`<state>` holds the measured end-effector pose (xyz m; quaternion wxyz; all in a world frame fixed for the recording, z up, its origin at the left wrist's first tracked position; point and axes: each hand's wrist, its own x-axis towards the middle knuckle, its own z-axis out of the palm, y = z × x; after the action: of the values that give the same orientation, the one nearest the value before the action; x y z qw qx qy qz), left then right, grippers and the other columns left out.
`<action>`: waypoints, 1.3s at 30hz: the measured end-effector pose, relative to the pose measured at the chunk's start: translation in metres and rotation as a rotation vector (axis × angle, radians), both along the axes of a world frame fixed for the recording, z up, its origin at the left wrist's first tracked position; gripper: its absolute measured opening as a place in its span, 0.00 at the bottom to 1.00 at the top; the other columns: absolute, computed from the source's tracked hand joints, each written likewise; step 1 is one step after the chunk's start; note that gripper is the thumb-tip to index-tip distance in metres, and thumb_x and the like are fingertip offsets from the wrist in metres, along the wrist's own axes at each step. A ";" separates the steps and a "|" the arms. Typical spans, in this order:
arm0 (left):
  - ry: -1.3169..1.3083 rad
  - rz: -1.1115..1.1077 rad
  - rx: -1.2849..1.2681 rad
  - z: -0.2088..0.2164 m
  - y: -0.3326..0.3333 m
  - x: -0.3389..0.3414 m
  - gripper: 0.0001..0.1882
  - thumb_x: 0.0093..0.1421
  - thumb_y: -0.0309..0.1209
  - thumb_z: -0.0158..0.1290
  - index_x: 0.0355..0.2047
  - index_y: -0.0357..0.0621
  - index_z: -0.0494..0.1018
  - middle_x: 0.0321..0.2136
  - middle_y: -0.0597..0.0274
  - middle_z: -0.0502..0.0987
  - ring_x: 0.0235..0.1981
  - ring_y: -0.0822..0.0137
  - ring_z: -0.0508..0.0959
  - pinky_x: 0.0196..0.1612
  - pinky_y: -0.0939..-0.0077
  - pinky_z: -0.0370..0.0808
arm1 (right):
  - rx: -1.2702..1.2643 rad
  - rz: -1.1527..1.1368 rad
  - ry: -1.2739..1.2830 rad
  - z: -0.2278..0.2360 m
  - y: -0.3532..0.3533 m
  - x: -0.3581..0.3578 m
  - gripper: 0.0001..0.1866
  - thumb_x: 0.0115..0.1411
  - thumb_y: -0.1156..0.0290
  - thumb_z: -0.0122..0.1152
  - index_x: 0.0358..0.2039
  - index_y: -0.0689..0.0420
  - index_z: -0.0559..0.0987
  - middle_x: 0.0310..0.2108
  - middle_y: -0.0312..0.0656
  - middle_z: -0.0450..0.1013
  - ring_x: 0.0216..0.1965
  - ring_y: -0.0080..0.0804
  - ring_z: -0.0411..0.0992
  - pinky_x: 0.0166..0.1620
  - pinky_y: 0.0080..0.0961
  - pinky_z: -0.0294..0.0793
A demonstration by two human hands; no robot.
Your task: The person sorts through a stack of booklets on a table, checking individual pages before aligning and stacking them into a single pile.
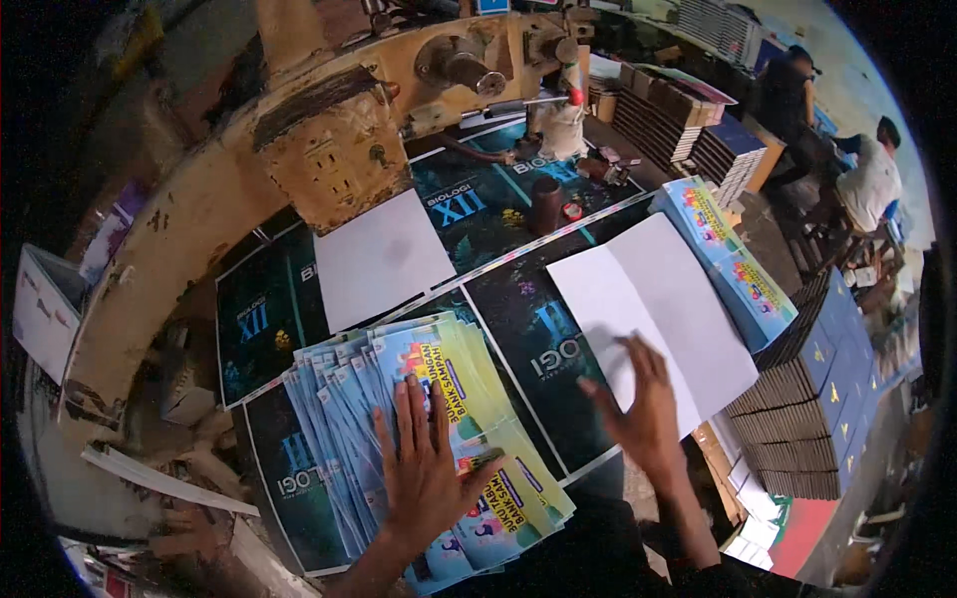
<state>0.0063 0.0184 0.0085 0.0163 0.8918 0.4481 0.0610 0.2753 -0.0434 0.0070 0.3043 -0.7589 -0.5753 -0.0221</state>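
Observation:
My left hand (pixel 424 478) lies flat, fingers spread, on a fanned pile of blue and yellow printed booklet covers (pixel 498 399) at the table's near edge. Nothing is gripped in it. To the right, my right hand (pixel 643 414) is over the near-left part of a white sheet with a crease down its middle (pixel 688 309), its fingers apart and slightly blurred. Whether its fingertips touch the paper I cannot tell. Another white sheet (pixel 384 259) rests farther back, below the worn metal head of a machine (pixel 329 149).
Dark printed sheets (pixel 469 189) cover the worktable. A neat stack of blue and yellow booklets (pixel 723 259) borders the white sheet, and a tall stack of dark blue books (pixel 807 399) stands beyond it. A dark cylinder (pixel 545 204) sits farther back. Two people (pixel 867 184) are at the far right.

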 end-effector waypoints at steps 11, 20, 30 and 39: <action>0.025 -0.070 -0.001 -0.004 0.002 -0.004 0.50 0.67 0.62 0.42 0.66 0.19 0.54 0.68 0.21 0.50 0.73 0.34 0.46 0.72 0.38 0.38 | -0.196 0.036 0.218 0.079 -0.021 0.018 0.16 0.64 0.79 0.54 0.52 0.62 0.76 0.35 0.62 0.79 0.34 0.57 0.80 0.38 0.41 0.78; -0.250 -0.015 -0.023 0.042 0.009 0.014 0.45 0.67 0.49 0.47 0.68 0.18 0.47 0.70 0.25 0.45 0.72 0.33 0.46 0.70 0.34 0.40 | -0.353 0.454 0.744 0.000 -0.023 -0.060 0.22 0.65 0.67 0.63 0.56 0.63 0.70 0.37 0.52 0.80 0.36 0.43 0.81 0.38 0.35 0.80; -0.467 0.140 -0.063 -0.003 0.008 -0.022 0.38 0.67 0.39 0.50 0.71 0.31 0.50 0.70 0.34 0.51 0.73 0.40 0.50 0.72 0.37 0.37 | -0.396 0.648 -0.001 -0.025 -0.038 -0.105 0.49 0.58 0.43 0.65 0.73 0.47 0.55 0.73 0.62 0.46 0.71 0.70 0.47 0.67 0.65 0.52; -0.370 0.932 -0.306 -0.053 -0.022 -0.174 0.40 0.71 0.54 0.43 0.72 0.38 0.52 0.71 0.40 0.54 0.72 0.43 0.53 0.71 0.50 0.53 | -0.392 0.435 1.097 0.042 0.007 -0.074 0.39 0.65 0.43 0.58 0.60 0.66 0.64 0.50 0.68 0.69 0.53 0.57 0.70 0.55 0.51 0.70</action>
<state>-0.1676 -0.0036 -0.0448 0.1967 0.5593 0.7908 0.1521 0.2010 -0.0360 0.0486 0.4081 -0.5667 -0.4702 0.5396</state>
